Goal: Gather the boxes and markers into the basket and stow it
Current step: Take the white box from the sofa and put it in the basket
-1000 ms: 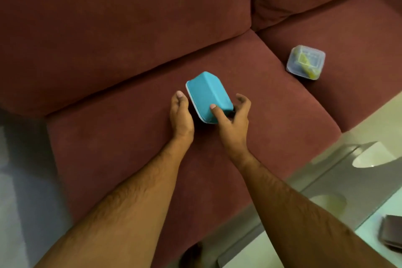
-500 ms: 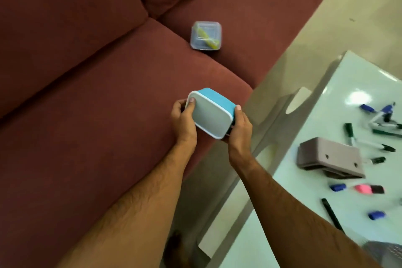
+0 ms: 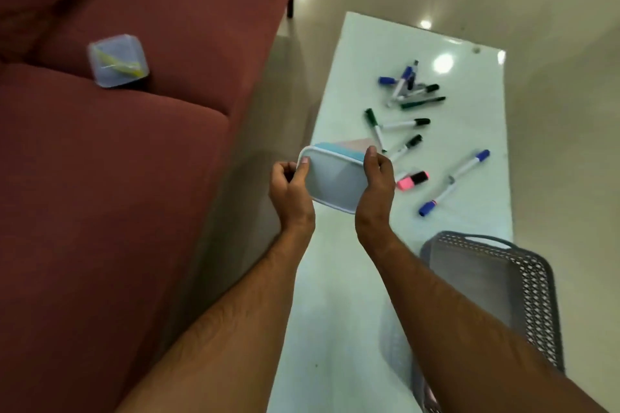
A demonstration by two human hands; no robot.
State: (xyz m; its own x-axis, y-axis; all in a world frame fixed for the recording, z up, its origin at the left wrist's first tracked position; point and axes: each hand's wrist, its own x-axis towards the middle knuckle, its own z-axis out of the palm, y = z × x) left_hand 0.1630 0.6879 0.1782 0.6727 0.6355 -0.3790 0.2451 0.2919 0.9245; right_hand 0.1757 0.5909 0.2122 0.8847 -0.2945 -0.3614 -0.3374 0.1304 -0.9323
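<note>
Over a pale glass coffee table [image 3: 339, 295] beside a maroon sofa [image 3: 117, 178], 2 bare hands are holding a blue lidded box [image 3: 332, 179] in the air, the left hand [image 3: 292, 194] and right hand [image 3: 377, 188] each closing on an opposite side. Whiteboard markers [image 3: 412, 124] are lying scattered beyond it, a grey mesh basket [image 3: 533, 282] is sitting nearer right, and a clear box [image 3: 117, 60] is resting on the sofa.
</note>
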